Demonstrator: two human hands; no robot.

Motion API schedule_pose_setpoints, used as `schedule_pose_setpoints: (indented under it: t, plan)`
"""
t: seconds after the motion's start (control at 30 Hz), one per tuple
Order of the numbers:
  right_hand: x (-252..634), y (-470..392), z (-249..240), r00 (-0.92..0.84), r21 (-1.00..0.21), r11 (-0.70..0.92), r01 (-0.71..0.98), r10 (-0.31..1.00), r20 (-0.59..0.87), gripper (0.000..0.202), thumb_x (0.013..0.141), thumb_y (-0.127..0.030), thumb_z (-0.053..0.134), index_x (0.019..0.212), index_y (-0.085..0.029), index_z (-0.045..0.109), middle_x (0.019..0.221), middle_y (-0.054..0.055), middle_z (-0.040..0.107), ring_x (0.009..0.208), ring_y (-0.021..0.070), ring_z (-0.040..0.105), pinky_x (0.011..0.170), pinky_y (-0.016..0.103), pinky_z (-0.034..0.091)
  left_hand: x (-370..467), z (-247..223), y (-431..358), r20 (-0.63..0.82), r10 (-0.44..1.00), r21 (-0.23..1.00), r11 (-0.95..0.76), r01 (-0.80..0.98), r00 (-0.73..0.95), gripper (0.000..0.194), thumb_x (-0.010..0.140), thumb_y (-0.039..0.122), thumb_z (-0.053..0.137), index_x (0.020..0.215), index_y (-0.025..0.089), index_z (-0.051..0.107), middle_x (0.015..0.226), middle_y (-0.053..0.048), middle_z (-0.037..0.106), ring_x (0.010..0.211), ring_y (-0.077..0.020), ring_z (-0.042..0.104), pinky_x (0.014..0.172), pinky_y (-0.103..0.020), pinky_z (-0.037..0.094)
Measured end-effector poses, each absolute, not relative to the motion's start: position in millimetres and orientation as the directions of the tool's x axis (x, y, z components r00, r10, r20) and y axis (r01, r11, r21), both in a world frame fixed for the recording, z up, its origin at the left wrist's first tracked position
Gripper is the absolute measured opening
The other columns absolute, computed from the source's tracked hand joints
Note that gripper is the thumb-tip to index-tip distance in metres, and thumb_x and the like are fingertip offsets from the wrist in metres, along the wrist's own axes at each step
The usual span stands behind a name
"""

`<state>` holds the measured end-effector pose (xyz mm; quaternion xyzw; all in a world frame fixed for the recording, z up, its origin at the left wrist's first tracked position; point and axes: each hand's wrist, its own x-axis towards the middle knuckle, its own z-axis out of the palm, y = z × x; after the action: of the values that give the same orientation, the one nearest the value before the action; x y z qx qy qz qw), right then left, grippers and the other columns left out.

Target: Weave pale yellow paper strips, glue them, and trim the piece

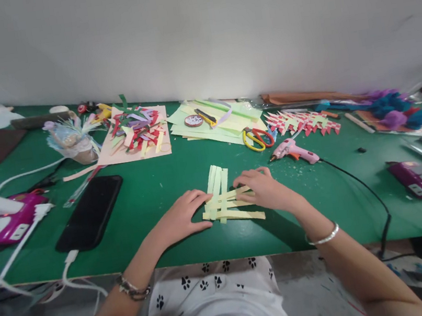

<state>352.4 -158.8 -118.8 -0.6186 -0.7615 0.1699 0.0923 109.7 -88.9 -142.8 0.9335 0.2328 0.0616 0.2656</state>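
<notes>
Pale-yellow paper strips (239, 214) crossed pale-green paper strips (214, 177) on the green tabletop (152, 188). The left hand (184, 216), thumb and fingers spread, touched their left side; the right hand (266, 188) curled over the upper yellow strip (231, 194), grip hidden. Light, flat pressure probably suited straightening.

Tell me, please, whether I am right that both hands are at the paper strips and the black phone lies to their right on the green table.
Not quite: the black phone lies to the left of both hands, as the head view shows. The paper strips and green table are right.
</notes>
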Motion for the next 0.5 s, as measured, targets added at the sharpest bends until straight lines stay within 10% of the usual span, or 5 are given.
schedule_pose_setpoints:
  t: [0.2, 0.5]
  plan:
    - [328.4, -176.3, -122.8, -0.365, -0.377, 0.348, 0.858, 0.930, 0.028, 0.056, 0.074, -0.049, 0.059, 0.121, -0.023, 0.043, 0.117, 0.010, 0.054, 0.109, 0.0253, 0.048, 0.099, 0.049, 0.017, 112.4, -145.1, -88.3, 0.070, 0.451, 0.478, -0.798, 0.367, 0.890, 0.038, 0.085, 0.040, 0.052, 0.119, 0.022, 0.049, 0.110, -0.007, 0.053, 0.101, -0.0217, 0.051, 0.085, -0.035, 0.044]
    - [312.4, -183.6, -133.0, -0.321, -0.280, 0.324, 0.904, 0.945, 0.059, 0.031, 0.080, -0.034, 0.057, 0.107, -0.021, 0.051, 0.105, 0.008, 0.056, 0.096, 0.0221, 0.050, 0.094, 0.045, 0.022, 110.1, -146.3, -94.0, 0.075, 0.467, 0.443, -0.807, 0.391, 0.881, 0.038, 0.085, 0.039, 0.051, 0.119, 0.021, 0.047, 0.110, -0.007, 0.053, 0.101, -0.0213, 0.051, 0.083, -0.033, 0.044]
